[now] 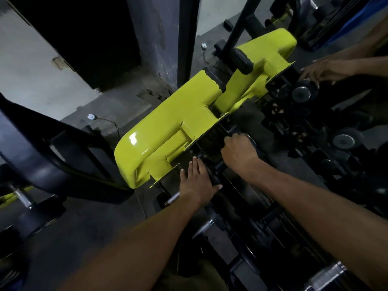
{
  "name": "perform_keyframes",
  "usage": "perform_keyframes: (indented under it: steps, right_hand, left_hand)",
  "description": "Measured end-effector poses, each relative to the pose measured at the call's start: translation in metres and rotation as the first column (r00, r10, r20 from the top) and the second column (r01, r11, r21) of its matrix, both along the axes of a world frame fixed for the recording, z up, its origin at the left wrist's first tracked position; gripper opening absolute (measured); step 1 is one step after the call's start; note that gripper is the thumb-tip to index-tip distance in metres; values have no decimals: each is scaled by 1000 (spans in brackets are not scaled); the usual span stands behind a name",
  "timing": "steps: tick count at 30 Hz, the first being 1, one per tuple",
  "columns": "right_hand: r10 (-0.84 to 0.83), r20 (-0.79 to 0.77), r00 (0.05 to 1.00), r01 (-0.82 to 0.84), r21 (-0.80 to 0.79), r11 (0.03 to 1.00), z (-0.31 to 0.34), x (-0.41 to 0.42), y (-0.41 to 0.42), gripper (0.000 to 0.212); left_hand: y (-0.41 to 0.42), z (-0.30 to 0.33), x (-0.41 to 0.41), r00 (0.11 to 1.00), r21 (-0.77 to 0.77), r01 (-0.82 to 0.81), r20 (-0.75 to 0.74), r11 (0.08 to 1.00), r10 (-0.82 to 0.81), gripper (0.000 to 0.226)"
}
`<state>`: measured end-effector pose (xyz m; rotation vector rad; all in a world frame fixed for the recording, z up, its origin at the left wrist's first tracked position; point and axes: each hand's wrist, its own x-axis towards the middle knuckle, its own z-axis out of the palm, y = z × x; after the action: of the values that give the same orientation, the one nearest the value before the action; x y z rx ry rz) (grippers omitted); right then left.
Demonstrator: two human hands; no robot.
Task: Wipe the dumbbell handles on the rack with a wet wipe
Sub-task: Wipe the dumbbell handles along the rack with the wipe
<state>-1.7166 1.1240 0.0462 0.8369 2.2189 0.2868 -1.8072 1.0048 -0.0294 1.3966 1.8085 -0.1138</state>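
Observation:
The dumbbell rack has a bright yellow end frame (168,133), and dark dumbbells lie in a row along it. My left hand (197,181) lies flat, fingers straight, on a black dumbbell head (213,177), with the thumb on the head's near side. My right hand (239,152) is closed in a fist around a dark dumbbell handle just beyond it, close to the yellow frame. No wet wipe shows; the fist hides whatever is inside it. Chrome handle ends (174,199) (203,227) stick out below my left forearm.
Round dumbbell ends (302,94) (344,140) show on the right side, very dark. Another hand and forearm (321,70) appear at upper right over a dumbbell. A dark padded bench (42,148) stands at left. A black upright post (237,36) rises behind the yellow frame.

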Motion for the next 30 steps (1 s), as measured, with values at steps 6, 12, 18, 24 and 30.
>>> perform_keyframes:
  steps: [6,12,18,24,30]
  right_hand:
    - [-88,-8,996,87,-55,995,-6,3,3,33]
    - [-396,-146,907,310,-407,859,-20,-18,-16,27]
    - [-590,-473,654,378,-472,797,-29,11,-53,26]
    - [-764,-620,177,533,-592,604,-42,39,-79,26]
    - [-810,-523,-264,705,-678,207,-55,25,-86,9]
  left_hand:
    - [0,2,0,1000,2,8,-7,1000,-8,113]
    - [-2,-1,-1,1000,22,23,-4,999,-23,112]
    - [0,1,-1,1000,-2,-2,16,1000,2,102]
    - [-2,0,-2,1000,11,28,8,1000,-28,110]
    - [-1,0,-3,998,15,66,-4,998,-66,108]
